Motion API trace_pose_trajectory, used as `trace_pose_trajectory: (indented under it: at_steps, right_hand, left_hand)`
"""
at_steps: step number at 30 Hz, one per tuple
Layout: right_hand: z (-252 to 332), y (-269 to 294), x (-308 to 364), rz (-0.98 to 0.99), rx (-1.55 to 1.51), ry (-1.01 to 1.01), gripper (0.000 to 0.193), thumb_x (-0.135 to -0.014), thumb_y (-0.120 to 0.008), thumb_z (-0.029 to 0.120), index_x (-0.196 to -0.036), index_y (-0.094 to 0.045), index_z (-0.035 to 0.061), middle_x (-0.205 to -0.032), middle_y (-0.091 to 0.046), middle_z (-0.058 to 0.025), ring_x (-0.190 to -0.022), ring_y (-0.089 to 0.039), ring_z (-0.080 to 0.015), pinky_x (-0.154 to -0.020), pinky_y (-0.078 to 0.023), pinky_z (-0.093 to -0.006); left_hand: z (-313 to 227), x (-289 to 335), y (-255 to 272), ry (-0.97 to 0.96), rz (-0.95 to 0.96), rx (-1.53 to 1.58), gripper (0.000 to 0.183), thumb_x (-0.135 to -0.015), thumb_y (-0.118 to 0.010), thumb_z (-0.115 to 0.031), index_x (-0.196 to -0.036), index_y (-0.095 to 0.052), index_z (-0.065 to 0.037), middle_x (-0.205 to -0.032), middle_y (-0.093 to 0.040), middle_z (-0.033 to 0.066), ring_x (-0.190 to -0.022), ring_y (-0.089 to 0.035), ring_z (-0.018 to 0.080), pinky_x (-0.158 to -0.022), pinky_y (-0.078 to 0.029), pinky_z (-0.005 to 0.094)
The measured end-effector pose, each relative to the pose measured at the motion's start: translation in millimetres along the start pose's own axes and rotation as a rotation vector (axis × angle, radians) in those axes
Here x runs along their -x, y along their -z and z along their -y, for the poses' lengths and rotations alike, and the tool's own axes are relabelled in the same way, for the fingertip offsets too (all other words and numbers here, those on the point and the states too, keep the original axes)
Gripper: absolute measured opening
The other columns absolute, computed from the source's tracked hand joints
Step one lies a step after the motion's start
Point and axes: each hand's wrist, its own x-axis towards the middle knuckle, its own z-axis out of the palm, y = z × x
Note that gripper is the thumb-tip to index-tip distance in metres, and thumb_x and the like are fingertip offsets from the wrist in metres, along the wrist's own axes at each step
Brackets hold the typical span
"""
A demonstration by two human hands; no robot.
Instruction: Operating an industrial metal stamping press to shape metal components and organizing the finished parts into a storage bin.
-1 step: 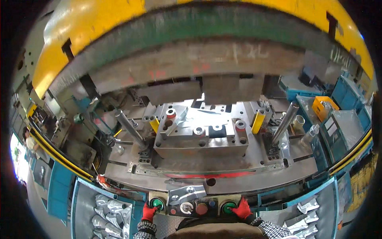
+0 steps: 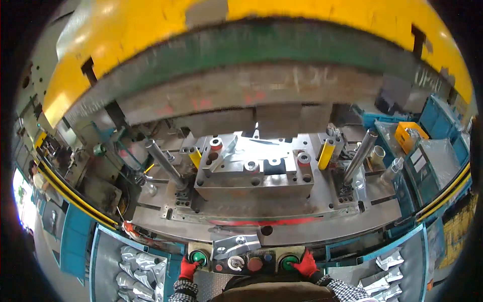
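My left hand (image 2: 188,269), in a red glove, rests at the green push button (image 2: 199,258) on the left end of the control box (image 2: 274,254). At the right end, my right hand (image 2: 306,265), also red-gloved, touches the other green button (image 2: 289,261). Thumbs reach onto the buttons, the other fingers stand apart, and neither hand holds anything. A bent metal part (image 2: 236,244) with holes lies across the box's back edge. Beyond it a shiny sheet-metal piece (image 2: 261,149) sits on the lower die (image 2: 254,189), partly hidden under the upper die (image 2: 236,85).
Steel guide posts (image 2: 165,164) (image 2: 360,157) and yellow posts (image 2: 195,157) (image 2: 326,154) flank the die. Bins of metal parts stand left (image 2: 95,261) and right (image 2: 425,251). The yellow press ram (image 2: 302,10) hangs above. A yellow crate (image 2: 408,135) stands far right.
The upper die and yellow ram have come down a little toward the lower die, hiding more of its back. Both hands remain at the green buttons.
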Motion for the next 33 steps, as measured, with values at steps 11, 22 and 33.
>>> trace_pose_trajectory:
  at_steps: [11,22,33]
  right_hand:
    - [-5.9,-6.6,0.1,-0.031,-0.048,0.023,0.123,-0.065,-0.094,0.048,-0.155,-0.027,-0.0028,-0.142,-0.049,-0.0333,-0.131,-0.052,-0.0468,-0.109,-0.045,-0.0506]
    - [-27.9,-15.4,-9.4,-0.010,-0.115,0.143,0.112,-0.067,-0.094,0.046,-0.151,-0.037,-0.0024,-0.143,-0.053,-0.0267,-0.133,-0.053,-0.0424,-0.110,-0.044,-0.0480]
    - [-100.1,-22.6,-32.7,-0.015,-0.608,-0.014,0.063,-0.086,-0.082,0.032,-0.137,-0.059,0.0031,-0.131,-0.068,-0.0153,-0.123,-0.063,-0.0282,-0.105,-0.048,-0.0386]
  left_hand:
    - [-8.3,11.9,-3.6,-0.105,0.028,0.097,0.081,-0.075,-0.084,0.001,-0.146,-0.044,0.004,-0.127,-0.066,0.0143,-0.109,-0.067,0.0238,-0.092,-0.057,0.0367]
    - [-86.0,-27.4,27.1,-0.192,0.480,-0.726,0.054,-0.082,-0.084,-0.028,-0.124,-0.066,0.000,-0.112,-0.073,0.0130,-0.105,-0.069,0.0215,-0.090,-0.056,0.0384]
    - [-525.7,-29.7,-207.6,-1.340,-0.176,-0.641,0.035,-0.081,-0.081,-0.025,-0.106,-0.067,-0.005,-0.111,-0.063,0.0136,-0.111,-0.059,0.0309,-0.096,-0.045,0.0484]
